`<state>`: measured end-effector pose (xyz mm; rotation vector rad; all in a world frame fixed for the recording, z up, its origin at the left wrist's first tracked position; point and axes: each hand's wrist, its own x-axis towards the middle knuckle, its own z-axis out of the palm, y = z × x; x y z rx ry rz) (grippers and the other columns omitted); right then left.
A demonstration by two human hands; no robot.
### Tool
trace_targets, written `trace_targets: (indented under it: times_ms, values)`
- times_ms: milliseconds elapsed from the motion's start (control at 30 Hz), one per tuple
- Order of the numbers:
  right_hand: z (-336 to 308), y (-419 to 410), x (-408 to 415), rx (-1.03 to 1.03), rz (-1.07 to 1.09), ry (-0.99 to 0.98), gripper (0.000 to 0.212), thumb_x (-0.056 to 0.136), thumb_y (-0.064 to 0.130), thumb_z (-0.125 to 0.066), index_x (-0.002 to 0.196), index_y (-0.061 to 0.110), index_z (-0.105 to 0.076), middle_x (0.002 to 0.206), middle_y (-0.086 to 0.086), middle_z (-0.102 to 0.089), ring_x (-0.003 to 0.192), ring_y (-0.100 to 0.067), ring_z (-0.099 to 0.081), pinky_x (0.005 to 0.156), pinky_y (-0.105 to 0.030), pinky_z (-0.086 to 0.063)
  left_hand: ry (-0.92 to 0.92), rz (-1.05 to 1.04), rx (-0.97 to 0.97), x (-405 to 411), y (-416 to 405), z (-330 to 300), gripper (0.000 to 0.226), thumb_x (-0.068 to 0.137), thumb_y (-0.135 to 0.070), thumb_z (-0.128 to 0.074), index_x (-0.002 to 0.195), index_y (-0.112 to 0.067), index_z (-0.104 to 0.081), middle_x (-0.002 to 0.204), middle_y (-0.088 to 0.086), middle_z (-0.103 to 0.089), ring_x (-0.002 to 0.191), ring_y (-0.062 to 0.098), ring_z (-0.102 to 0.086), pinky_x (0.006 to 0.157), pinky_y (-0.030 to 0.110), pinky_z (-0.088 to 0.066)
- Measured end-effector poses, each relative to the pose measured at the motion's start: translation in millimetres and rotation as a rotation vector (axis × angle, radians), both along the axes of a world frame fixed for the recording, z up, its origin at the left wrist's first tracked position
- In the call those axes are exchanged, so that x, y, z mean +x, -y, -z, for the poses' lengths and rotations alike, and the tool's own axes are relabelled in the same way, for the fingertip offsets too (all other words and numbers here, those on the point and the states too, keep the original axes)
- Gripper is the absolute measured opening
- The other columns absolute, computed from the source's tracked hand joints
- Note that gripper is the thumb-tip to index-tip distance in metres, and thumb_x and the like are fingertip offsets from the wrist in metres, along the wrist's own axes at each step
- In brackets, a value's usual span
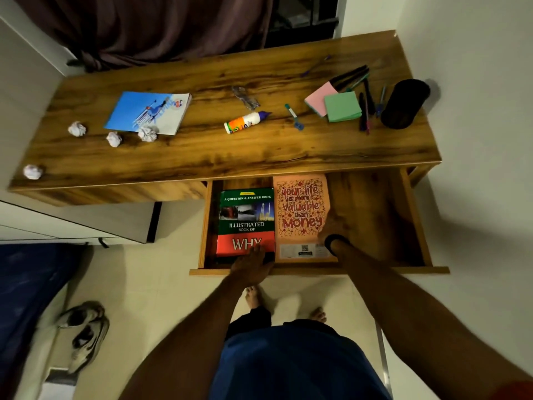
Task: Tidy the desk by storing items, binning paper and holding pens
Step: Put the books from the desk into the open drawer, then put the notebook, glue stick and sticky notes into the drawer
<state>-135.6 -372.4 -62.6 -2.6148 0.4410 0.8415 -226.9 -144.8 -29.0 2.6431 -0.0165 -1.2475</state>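
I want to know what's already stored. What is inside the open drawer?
In the drawer: a green and red book on the left, an orange notebook beside it. The left hand rests on the book, the right hand on the notebook. The part under the desktop is hidden.

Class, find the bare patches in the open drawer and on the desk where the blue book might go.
Drawer: bare right of the orange book. Desk: bare along the front edge. Crowded by the sticky notes and pens.
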Motion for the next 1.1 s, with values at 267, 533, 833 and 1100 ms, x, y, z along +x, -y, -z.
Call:
trace_targets:
  times_ms: [267,533,833,1100]
  values:
    - [-4,1,-17,-0.096,-0.173,0.014,0.098,0.085,0.024,-0.070,0.153,0.012,-0.001,0.156,-0.023,-0.003,0.143,-0.044,-0.010,0.113,-0.056,-0.024,0.015,0.022,0.010,4,-4,13,0.075,0.100,-0.057,-0.025,0.156,-0.015,0.002,0.164,0.007,0.004,0.151,0.026,0.002,0.122,0.049,-0.013]
    - [-9,-67,-11,0.182,-0.574,0.172,0.089,0.088,0.033,-0.066,0.155,0.021,-0.008,0.162,-0.010,-0.001,0.148,-0.033,-0.010,0.115,-0.047,-0.023,0.330,-0.035,-0.094,28,-35,-15,0.079,0.097,-0.044,-0.049,0.156,-0.015,-0.004,0.164,0.009,0.001,0.151,0.023,0.000,0.121,0.036,-0.006]
    - [-65,-174,55,0.471,-0.550,0.441,0.102,0.073,0.083,-0.026,0.154,0.024,-0.012,0.161,-0.003,-0.012,0.140,-0.025,-0.033,0.098,-0.040,-0.045,0.615,-0.222,-0.077,132,-166,-47,0.080,0.095,-0.049,-0.047,0.157,-0.020,-0.006,0.164,0.005,-0.004,0.151,0.023,-0.008,0.122,0.039,-0.015]
    - [-110,-303,138,0.249,-0.570,0.360,0.078,0.093,0.055,-0.047,0.153,0.020,-0.013,0.158,-0.013,-0.019,0.142,-0.034,-0.026,0.115,-0.048,-0.024,0.694,-0.434,-0.151,221,-269,-46,0.085,0.092,-0.047,-0.053,0.156,-0.015,-0.007,0.164,0.011,-0.008,0.150,0.031,-0.012,0.119,0.046,-0.018]
